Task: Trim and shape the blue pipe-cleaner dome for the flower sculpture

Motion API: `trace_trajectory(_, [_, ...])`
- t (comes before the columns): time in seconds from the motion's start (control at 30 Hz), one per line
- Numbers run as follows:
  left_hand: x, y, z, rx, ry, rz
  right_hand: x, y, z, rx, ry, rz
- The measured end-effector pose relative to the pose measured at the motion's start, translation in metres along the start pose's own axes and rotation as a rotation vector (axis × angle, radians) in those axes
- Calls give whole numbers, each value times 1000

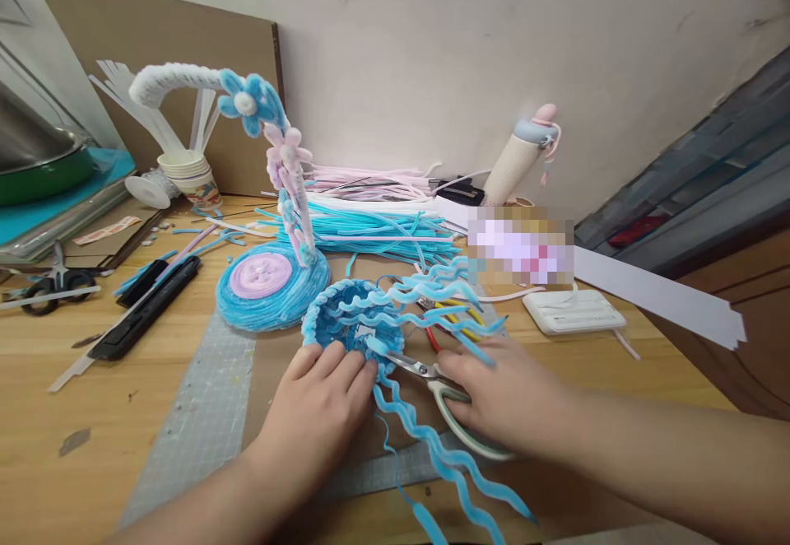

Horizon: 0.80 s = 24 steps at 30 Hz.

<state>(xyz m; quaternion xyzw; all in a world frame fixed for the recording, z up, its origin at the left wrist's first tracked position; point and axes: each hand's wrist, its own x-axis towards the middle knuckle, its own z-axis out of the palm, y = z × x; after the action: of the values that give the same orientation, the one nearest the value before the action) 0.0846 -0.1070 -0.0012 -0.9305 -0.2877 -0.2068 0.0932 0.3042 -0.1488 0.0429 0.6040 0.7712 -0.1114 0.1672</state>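
Observation:
My left hand (pixel 327 397) is closed over the near rim of a round, blue pipe-cleaner piece (pixel 321 306), whose hollow side faces me. Wavy light-blue pipe-cleaner ends (pixel 425 286) stick out of it to the right, and more wavy ends (pixel 450 463) hang toward the front edge. In my right hand (pixel 494 380) is a pair of scissors (pixel 453 413) with pale handles. Their blades point left into the hollow, beside a blue stub near my left fingertips. Whether the blades touch it I cannot tell.
Behind stands a blue-and-lilac coiled base (pixel 271 290) with a flowered arch (pixel 247 104). Bundles of blue pipe cleaners (pixel 370 232) lie at the back. Red-and-yellow-handled pliers (pixel 460 319) sit behind my right hand. A cream bottle (pixel 518 158), white power bank (pixel 573 312), black cutter (pixel 148 306) and black-handled scissors (pixel 58 281) surround the work.

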Motion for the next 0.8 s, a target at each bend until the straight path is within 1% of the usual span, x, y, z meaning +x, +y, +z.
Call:
trace_trajectory(0.1, [-1,0,0,10,-7,3,0,3,3,-73,16,-42])
trace_trajectory(0.17, [-2,0,1,23,-7,7,-1,5,-1,-89,13,-74])
trace_trajectory(0.3, [-1,-1,2,29,-17,-6,-6,6,-13,-85,-34,-28])
trace_trajectory(0.37, [0,-1,1,17,-16,-21,-8,7,-16,-71,-15,0])
trace_trajectory(0.47, [1,-1,0,9,-11,-67,-10,6,-16,-70,19,2])
trace_trajectory(0.53, [1,-1,-2,3,-36,-97,-11,4,-16,-73,37,12])
trace_trajectory(0.63, [1,-2,-3,-12,-65,-81,-12,0,-19,-80,35,-7])
trace_trajectory(0.8, [0,-4,-5,-21,-32,-59,-8,-6,-25,-75,-6,-46])
